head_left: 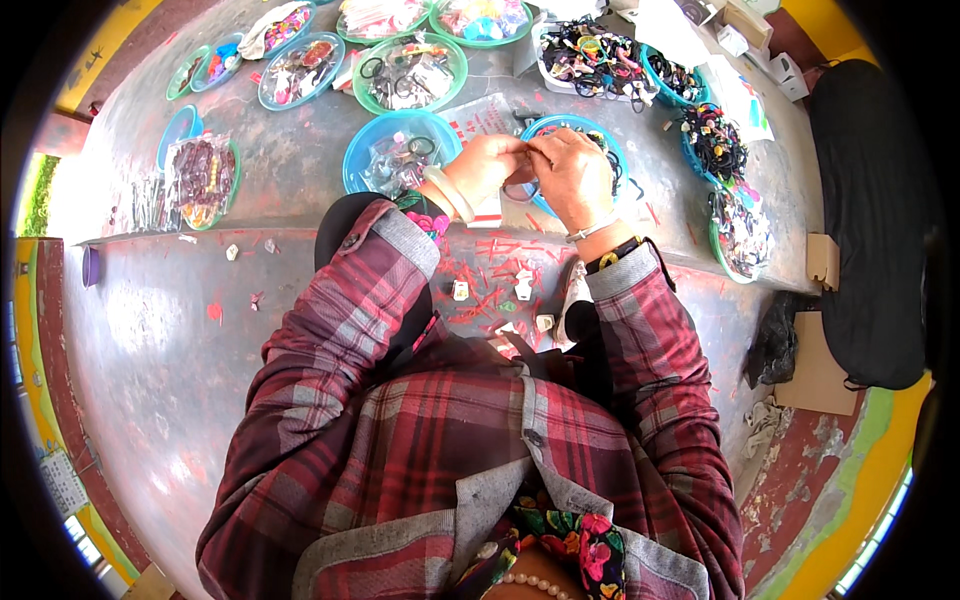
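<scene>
My left hand (482, 172) and my right hand (572, 178) meet fingertip to fingertip above the concrete ledge. Both are closed in a pinch, and what sits between the fingers is too small and hidden to make out. Just left of my left hand is a blue bowl (352, 150) holding clear plastic bags and dark elastic rings. Behind my right hand stands another blue bowl (618, 150) with dark hair ties, partly covered by the hand. A printed paper sheet (482, 115) lies between the two bowls.
Several bowls line the ledge, among them a green bowl (459, 75) of bagged pieces and a white tub (548, 77) of hair ties. Red strips (487, 272) litter the floor near my feet. A long black bag (870, 220) and a cardboard sheet (815, 375) are at right.
</scene>
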Available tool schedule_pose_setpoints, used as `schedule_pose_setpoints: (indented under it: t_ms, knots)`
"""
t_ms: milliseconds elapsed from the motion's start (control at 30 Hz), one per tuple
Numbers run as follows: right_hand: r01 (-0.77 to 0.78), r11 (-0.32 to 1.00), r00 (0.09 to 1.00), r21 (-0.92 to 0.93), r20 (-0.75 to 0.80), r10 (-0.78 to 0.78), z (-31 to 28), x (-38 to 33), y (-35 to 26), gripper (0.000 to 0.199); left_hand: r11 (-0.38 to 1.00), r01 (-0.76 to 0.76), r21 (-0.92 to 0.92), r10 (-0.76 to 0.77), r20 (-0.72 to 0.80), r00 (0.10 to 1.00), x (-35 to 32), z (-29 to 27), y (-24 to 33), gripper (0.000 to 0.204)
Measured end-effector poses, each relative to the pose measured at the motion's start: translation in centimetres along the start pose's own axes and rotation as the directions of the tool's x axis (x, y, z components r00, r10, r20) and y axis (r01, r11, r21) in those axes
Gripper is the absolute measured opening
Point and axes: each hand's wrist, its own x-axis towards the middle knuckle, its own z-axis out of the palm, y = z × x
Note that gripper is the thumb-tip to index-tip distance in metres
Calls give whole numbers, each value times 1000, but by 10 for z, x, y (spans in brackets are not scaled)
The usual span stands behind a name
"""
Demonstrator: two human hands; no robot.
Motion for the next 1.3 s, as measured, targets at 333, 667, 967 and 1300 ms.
schedule_pose_setpoints:
  t_ms: [333, 667, 967, 1300]
  knots:
    - [80, 989, 997, -121, -11, -82, 4, -2, -2, 7, 988, -33, 153, 28, 34, 999, 2, -3, -7, 21]
    - [49, 993, 999, -103, 21, -47, 3, -3, -1, 7, 944, -103, 312, 91, 53, 994, 4, -3, -12, 21]
    - [80, 985, 995, -154, 65, -71, -1, -5, -6, 6, 774, -145, 616, 149, 46, 988, 7, -7, -18, 19]
    - [63, 984, 997, -167, 52, -55, 2, -5, -5, 7, 776, -140, 615, 151, 34, 988, 7, -8, -20, 19]
